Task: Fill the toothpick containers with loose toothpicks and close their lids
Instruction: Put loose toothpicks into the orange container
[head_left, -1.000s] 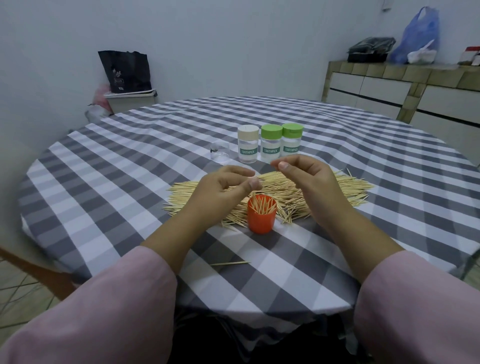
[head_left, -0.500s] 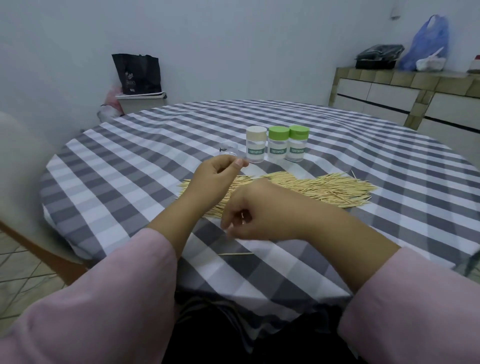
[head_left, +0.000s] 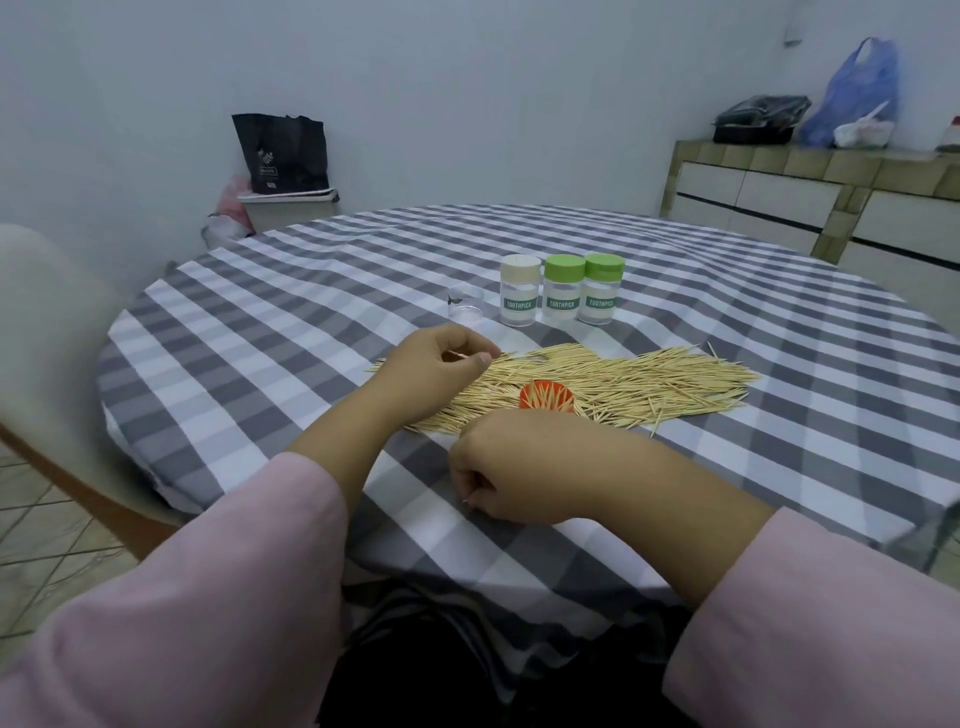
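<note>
Picking up a stray: the right hand (head_left: 511, 470) sits nearest, low on the checked desk (head_left: 249, 415), fingers curled and pinching what looks like a single toothpick (head_left: 466, 501) at the near edge; only a pale tip shows.
Orange container (head_left: 547, 397): just beyond that hand, open, lidless, partly filled with upright toothpicks, its lower half hidden by the knuckles.
Left hand (head_left: 434, 376): raised at the near left end of the pile, thumb and forefinger nipped on a thin toothpick.
Loose toothpicks (head_left: 644, 379): a wide heap across the desk around and behind the orange container.
Clear cup (head_left: 465, 307): beyond the pile, possibly a removed lid or cap; I cannot tell.
Labelled containers: one beige-lidded (head_left: 520, 291) and two green-lidded (head_left: 563, 291) (head_left: 603, 288), side by side, lids on.
Step in hand: filling the orange container, likely well short of full.
Next move: probably carry both pinched sticks over the orange rim, stand them upright, drop them in, then gather more.
</note>
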